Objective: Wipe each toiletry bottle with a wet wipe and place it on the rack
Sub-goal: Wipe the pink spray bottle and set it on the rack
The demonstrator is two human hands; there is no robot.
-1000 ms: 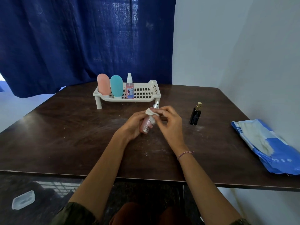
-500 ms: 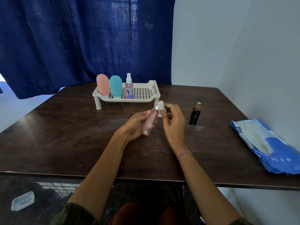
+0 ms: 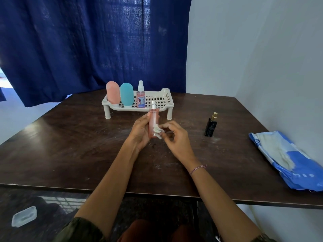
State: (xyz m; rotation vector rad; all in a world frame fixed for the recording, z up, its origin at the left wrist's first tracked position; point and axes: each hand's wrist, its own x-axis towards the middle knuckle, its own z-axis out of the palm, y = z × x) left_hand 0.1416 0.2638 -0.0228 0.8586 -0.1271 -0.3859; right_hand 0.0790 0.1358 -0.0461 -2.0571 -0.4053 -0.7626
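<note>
The left hand (image 3: 140,131) grips a slim, clear pink bottle with a silver spray top (image 3: 153,117), its fingers and thumb curled round the lower half of the body, so that the bottle stands nearly upright above the dark brown wooden table (image 3: 70,145). The right hand (image 3: 174,138), with a thin pink string bracelet (image 3: 198,168) at the wrist, pinches a small crumpled white wet wipe (image 3: 157,131) between its fingertips and holds it against the lower right side of the bottle. Just beyond the grip stands a white perforated plastic rack on short legs (image 3: 167,102); from this view the bottle's silver top overlaps the rack's front rim. On the rack, beyond and to the left of the grip, three things stand in a row: a rounded pink soft bottle (image 3: 112,92), a rounded teal soft bottle (image 3: 126,94) and a small clear spray bottle of pink liquid with a white nozzle (image 3: 140,97). To the right of the grip, apart from both hands, a small black bottle with a gold cap (image 3: 211,126) stands upright on the table. Farther right, by the wall, lies a blue and white wipes pack (image 3: 288,159). A dark blue curtain (image 3: 87,41) hangs behind the rack.
</note>
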